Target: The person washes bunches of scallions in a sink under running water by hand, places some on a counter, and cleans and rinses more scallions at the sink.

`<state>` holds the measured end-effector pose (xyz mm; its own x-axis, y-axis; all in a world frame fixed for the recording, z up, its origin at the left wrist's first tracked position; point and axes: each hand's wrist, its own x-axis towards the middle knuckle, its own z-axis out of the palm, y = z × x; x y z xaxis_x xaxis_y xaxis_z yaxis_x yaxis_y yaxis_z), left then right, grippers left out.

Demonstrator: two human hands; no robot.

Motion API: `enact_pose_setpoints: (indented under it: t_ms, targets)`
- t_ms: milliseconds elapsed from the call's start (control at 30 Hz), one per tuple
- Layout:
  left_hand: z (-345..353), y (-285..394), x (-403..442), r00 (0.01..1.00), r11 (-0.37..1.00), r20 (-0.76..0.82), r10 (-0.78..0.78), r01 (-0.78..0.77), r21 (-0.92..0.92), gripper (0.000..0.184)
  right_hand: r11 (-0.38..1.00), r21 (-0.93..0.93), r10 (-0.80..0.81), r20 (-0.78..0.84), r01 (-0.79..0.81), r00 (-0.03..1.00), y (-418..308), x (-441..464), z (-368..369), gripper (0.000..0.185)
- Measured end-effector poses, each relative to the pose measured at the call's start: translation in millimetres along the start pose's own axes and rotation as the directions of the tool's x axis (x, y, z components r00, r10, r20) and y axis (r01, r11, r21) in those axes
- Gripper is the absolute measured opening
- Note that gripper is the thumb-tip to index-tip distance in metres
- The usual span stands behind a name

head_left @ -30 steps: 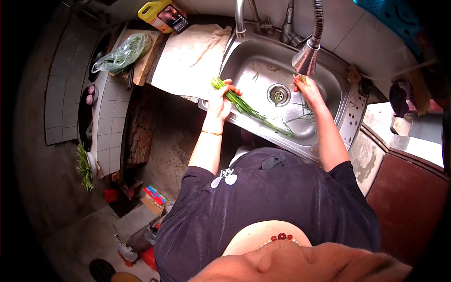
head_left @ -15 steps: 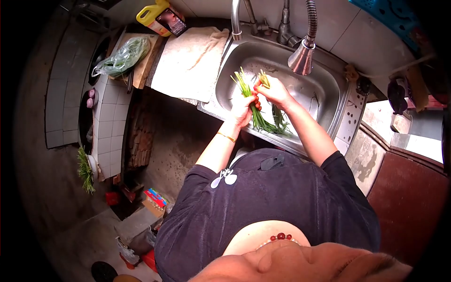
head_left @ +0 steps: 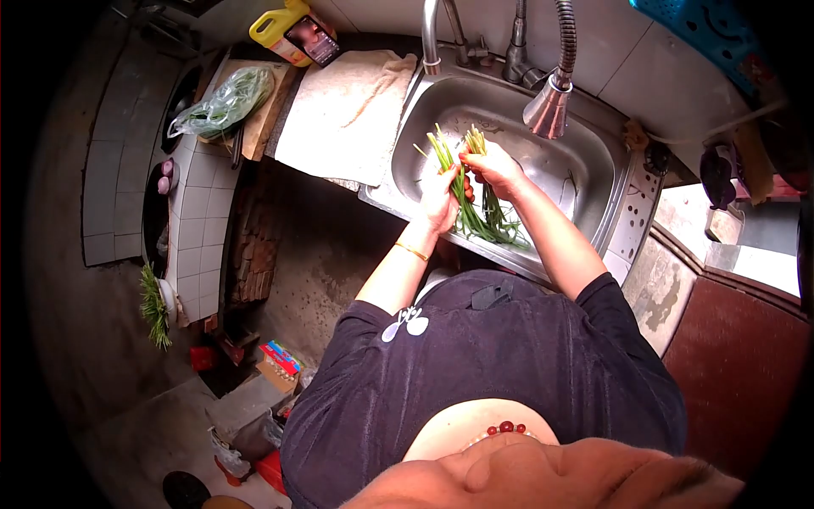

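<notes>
Over the near side of the metal sink, my left hand is closed around a bunch of garlic chives, pale cut ends up and green leaves hanging down. My right hand grips a smaller bunch of garlic chives just beside it. The leaves of both bunches droop together toward the sink's front rim. Fingers of the two hands are close together, and some fingertips are hidden behind the stalks. A few loose bits lie on the sink bottom.
A faucet and a flexible spray hose head hang over the sink. Left of it lies a pale cloth. Beyond are a plastic bag of greens on a board, and a phone against a yellow jug.
The right hand's bunch now stands up more above the fingers and its stalks hang more visibly below. Both hands remain over the sink, nearly in place.
</notes>
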<state>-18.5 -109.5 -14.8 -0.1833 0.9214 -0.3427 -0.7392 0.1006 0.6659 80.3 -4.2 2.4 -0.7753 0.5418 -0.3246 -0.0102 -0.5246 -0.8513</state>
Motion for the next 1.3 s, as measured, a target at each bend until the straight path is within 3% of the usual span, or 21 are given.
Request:
enact_pose_setpoints:
  t_ms: [100,200,333,600,700,800,1033,1200,1300]
  targets:
    - [2.2,1.9,-1.2,0.999,0.999,-0.032,0.037,-0.038,-0.003,0.019,0.984,0.176,0.008,0.010,-0.010,1.000,-0.7,-4.2,2.8,0.008]
    - [9.6,9.2,-5.5,0.999,0.998,-0.015,0.046,-0.045,0.041,0.023,0.984,0.178,-0.039,0.072,0.026,0.997,8.0,1.1,-8.7,0.009]
    - [0.2,6.5,-4.1,0.998,0.998,-0.041,0.041,-0.039,0.054,0.022,0.967,0.241,-0.092,0.020,0.085,0.996,8.9,-1.0,-12.1,0.010]
    - [-7.0,8.2,-6.8,0.999,0.999,0.053,-0.010,0.009,0.033,0.024,0.997,0.074,-0.025,0.031,0.023,0.999,-9.5,-13.1,-14.5,0.016]
    - [-6.6,8.2,-8.7,0.997,0.999,0.065,-0.029,0.026,0.042,0.026,0.978,0.118,-0.174,0.029,0.169,0.984,4.7,-0.1,-15.5,0.018]
    - [-2.5,8.6,-11.8,0.997,0.998,0.071,-0.031,0.027,0.064,0.027,0.974,0.015,-0.226,0.019,0.226,0.974,4.7,3.9,-16.4,0.019]
    - [4.4,11.4,-14.4,0.995,0.991,0.091,-0.046,0.034,0.129,0.026,0.996,0.083,0.019,-0.024,-0.017,1.000,-7.9,-3.5,-4.0,0.020]
    - [3.9,9.9,-13.8,0.996,0.981,0.057,-0.064,0.052,0.189,0.024,0.980,0.196,-0.039,0.031,0.032,0.999,-10.0,-4.2,6.8,0.025]
    - [0.1,7.8,-12.2,0.993,0.972,0.063,-0.097,0.080,0.223,0.024,0.996,0.065,-0.053,-0.014,0.054,0.998,-9.0,1.1,0.6,0.022]
